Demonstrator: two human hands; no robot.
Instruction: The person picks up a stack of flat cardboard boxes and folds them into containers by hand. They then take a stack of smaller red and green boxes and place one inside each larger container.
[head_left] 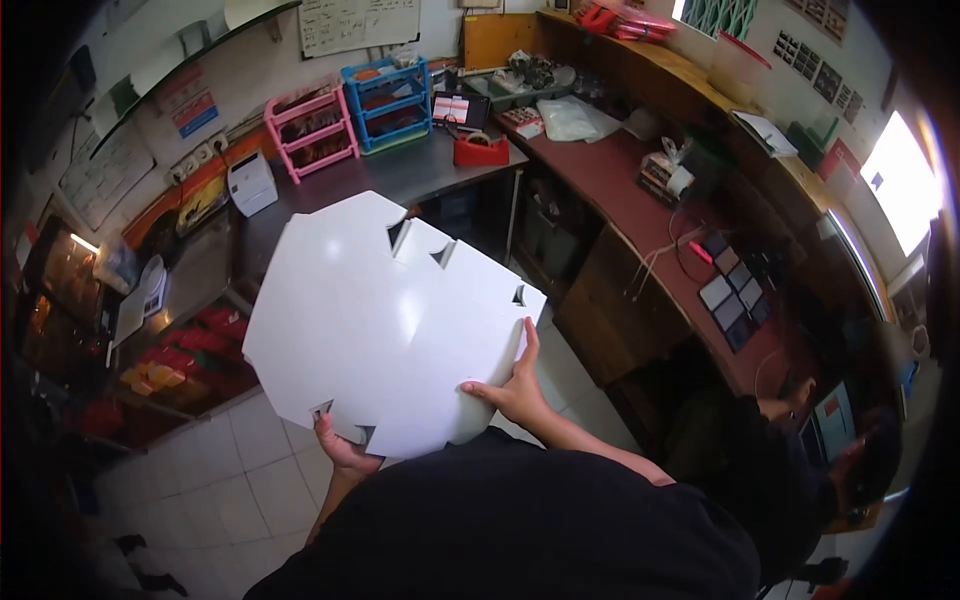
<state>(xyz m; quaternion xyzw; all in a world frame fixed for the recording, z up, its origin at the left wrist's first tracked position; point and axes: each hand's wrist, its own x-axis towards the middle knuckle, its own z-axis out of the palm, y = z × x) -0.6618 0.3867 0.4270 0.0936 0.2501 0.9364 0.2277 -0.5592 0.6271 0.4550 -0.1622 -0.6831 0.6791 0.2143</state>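
Both hands hold up a large white cardboard piece (340, 310) in front of my body. It is glossy and many-sided, with several dark cut notches along its edges. My left hand (346, 448) grips the lower left edge, its thumb beside a notch and the other fingers hidden underneath. On the right edge, my right hand (518, 388) is closed round the board, with the thumb on the top face and a finger stretched along the rim.
A dark metal table (400, 180) bears pink (312, 130) and blue (388, 105) racks and a red tape dispenser (481, 150). To the right runs a reddish-brown counter (610, 175). Another person (760, 460) sits there by a laptop (832, 425). Tiled floor (235, 470) shows below.
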